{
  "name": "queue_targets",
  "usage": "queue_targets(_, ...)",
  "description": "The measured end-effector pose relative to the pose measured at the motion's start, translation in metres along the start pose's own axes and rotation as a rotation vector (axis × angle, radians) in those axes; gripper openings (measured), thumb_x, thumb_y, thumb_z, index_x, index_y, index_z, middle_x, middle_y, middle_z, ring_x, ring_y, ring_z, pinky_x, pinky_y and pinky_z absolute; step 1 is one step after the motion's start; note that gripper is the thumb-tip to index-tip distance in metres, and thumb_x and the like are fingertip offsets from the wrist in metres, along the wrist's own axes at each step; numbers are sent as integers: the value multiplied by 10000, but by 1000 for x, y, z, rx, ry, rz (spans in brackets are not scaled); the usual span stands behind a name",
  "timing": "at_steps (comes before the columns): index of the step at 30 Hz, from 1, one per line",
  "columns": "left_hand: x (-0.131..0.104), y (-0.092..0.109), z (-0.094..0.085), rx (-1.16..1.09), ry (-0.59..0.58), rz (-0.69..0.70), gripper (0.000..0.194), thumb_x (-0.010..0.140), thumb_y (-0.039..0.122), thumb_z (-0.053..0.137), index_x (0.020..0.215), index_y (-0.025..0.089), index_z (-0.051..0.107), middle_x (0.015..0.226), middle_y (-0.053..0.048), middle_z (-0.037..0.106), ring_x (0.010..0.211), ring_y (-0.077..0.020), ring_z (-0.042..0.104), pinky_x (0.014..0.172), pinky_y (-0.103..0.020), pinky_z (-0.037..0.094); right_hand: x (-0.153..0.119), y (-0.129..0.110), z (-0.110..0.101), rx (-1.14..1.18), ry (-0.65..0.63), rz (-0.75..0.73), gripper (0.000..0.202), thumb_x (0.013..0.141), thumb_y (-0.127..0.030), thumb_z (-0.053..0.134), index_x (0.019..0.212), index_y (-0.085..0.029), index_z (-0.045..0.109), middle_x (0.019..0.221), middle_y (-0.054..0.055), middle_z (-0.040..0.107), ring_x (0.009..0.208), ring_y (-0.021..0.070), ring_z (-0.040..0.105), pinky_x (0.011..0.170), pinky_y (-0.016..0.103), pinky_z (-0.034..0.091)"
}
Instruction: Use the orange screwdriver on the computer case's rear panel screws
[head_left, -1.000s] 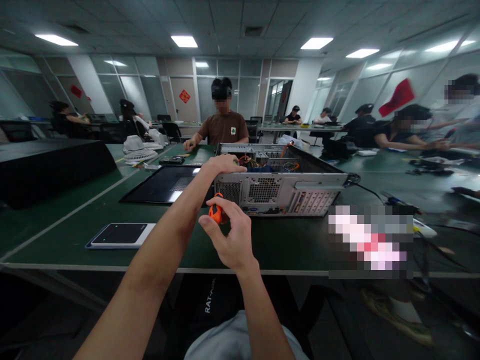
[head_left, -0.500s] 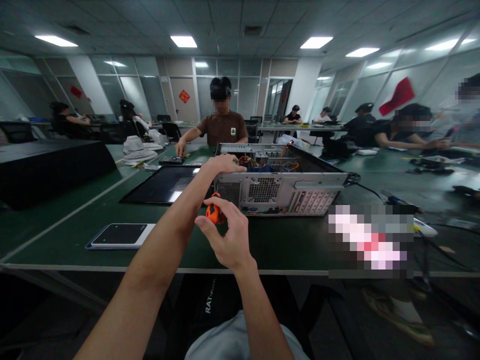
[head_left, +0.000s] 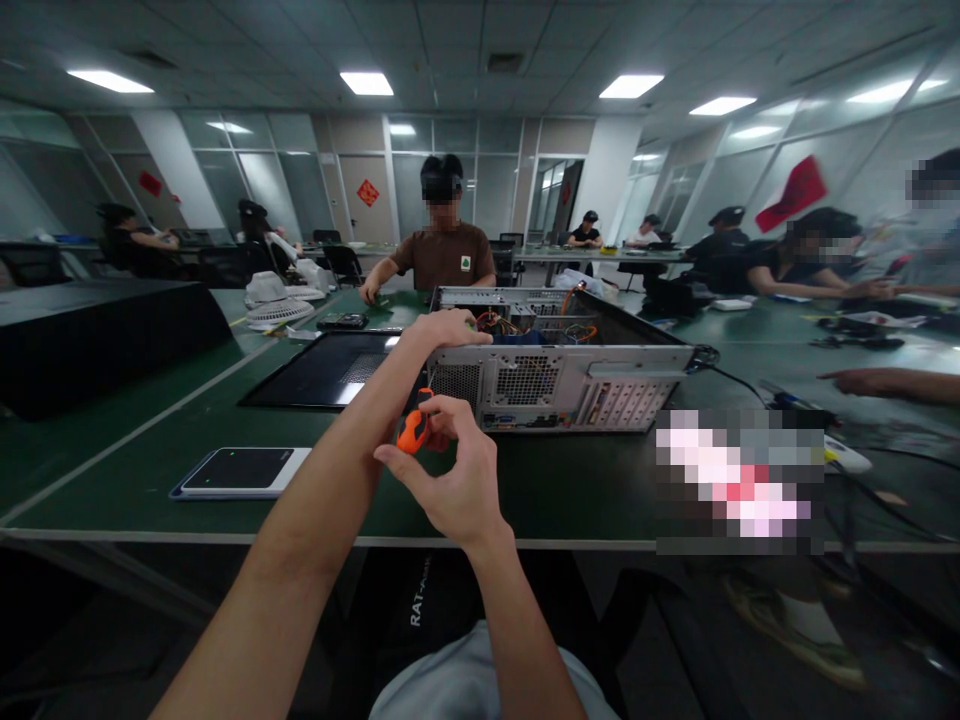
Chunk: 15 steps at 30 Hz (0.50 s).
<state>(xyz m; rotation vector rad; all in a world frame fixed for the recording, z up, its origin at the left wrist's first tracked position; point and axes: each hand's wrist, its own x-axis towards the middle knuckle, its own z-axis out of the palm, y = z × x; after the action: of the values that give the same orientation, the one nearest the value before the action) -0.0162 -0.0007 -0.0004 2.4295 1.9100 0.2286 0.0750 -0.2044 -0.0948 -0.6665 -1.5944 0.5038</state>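
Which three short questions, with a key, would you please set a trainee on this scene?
1. What does the right hand hold?
2. True or false: the left hand hangs below the table's front edge.
3. In this view, where does the black panel lie relative to the case?
a) Inside it
b) To its left
c) To its right

Key:
1. An orange-and-black tool.
2. False; it is at the case's upper edge.
3. b
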Motion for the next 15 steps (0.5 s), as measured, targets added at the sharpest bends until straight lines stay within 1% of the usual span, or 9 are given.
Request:
queue_targets(2,1,-1,1,-31,27,12,713,838,731,563,1370,260,625,1434,-92,637,1270,-323,617,1063,-400,468,-2,1,2,30,52,-5,388,775,-440,847,1000,-231,610,828,-18,674,699,131,617,683,266,537)
queue_targets(4,5,-5,3,-110,109,36,619,849,688,585,1237,223,713,1312,-110,708,1205,-329,653,1017,-396,491,-3,2,2,32,95,-23,359,794,-442,834,988,-226,623,840,-7,694,712,135,636,694,275,551)
queue_targets(6,10,-12,7,-286,258,63,537,881,654,567,1040,184,772,1123,-123,767,1100,-320,692,962,-386,514,-4,3,1,13,123,-42,343,812,-441,823,1010,-223,648,848,5,708,738,146,650,721,297,564)
queue_targets(8,12,-20,14,-591,426,92,565,916,667,504,889,168,768,952,-122,775,993,-297,715,910,-381,536,-5,4,-1,-4,149,-59,334,823,-430,821,1039,-222,675,869,16,719,760,154,652,745,317,572)
queue_targets(10,6,-27,26,-967,557,137,648,944,710,403,857,170,749,874,-116,765,926,-272,722,873,-383,557,-6,5,-4,-13,154,-80,314,833,-406,820,1060,-225,702,889,22,722,774,158,647,758,327,573)
queue_targets(11,-1,-29,34,-1126,606,166,683,951,731,357,879,174,746,871,-114,763,919,-265,724,873,-390,561,-6,5,-5,-15,146,-91,306,840,-393,817,1076,-229,713,896,23,719,783,159,644,763,329,572)
queue_targets(12,-10,-30,43,-1237,657,191,704,958,740,319,903,181,742,893,-113,763,933,-262,724,884,-401,564,-7,6,-5,-15,133,-101,304,846,-380,814,1096,-234,722,903,24,711,793,160,640,768,330,571)
queue_targets(14,-29,-30,65,-1355,770,231,692,974,721,279,941,199,732,978,-102,762,1010,-258,713,938,-413,553,-8,7,-5,-16,101,-115,314,857,-352,805,1145,-249,732,927,26,685,820,161,632,777,329,570)
queue_targets(15,-38,-29,76,-1356,827,257,660,985,685,278,959,204,728,1025,-94,758,1069,-255,698,980,-410,536,-9,7,-4,-17,87,-116,325,859,-339,803,1167,-259,734,958,29,666,842,160,628,778,326,569)
